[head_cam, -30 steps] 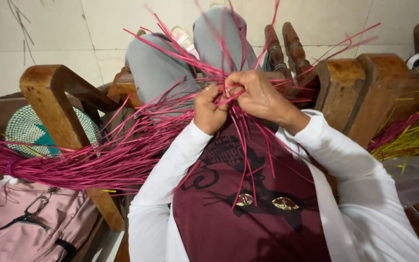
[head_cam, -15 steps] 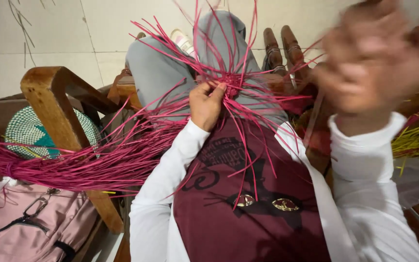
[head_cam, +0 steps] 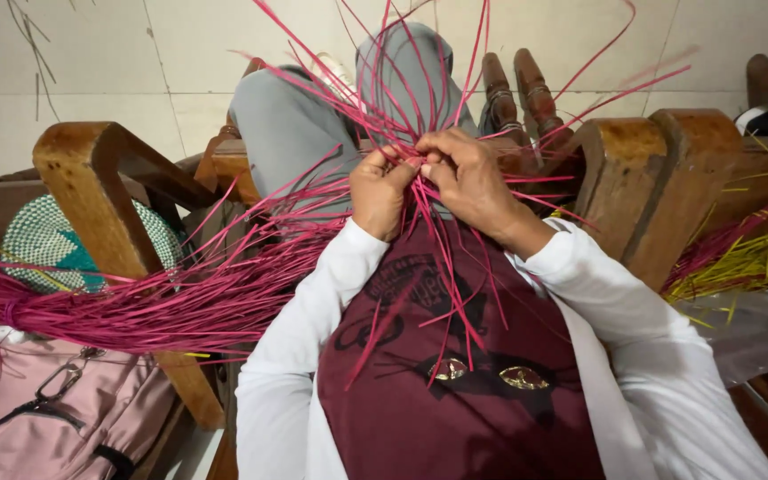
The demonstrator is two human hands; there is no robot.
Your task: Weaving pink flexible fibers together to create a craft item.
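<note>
Currently, the head view shows both hands raised together above the person's lap. The left hand (head_cam: 382, 191) is closed in a pinch on a cluster of pink reed strands (head_cam: 420, 116), fingers curled, thumb toward the right hand. The right hand (head_cam: 468, 173) touches the left, its fingertips (head_cam: 428, 160) closed on the same strands at the crossing point. From that point the strands fan upward and outward, and several hang down over the maroon shirt (head_cam: 455, 391).

A long bundle of pink strands (head_cam: 126, 307) extends to the left, passing across the wooden armrest (head_cam: 91, 178). Behind that armrest lies a green-and-white woven disc (head_cam: 37, 244). A pink bag (head_cam: 55, 413) sits at lower left, below the bundle. The person's grey-clad knees (head_cam: 295, 124) rise beyond the hands. At right, a second wooden armrest (head_cam: 660, 169) stands beside yellow and pink strands (head_cam: 748, 258), well apart from the hands.
</note>
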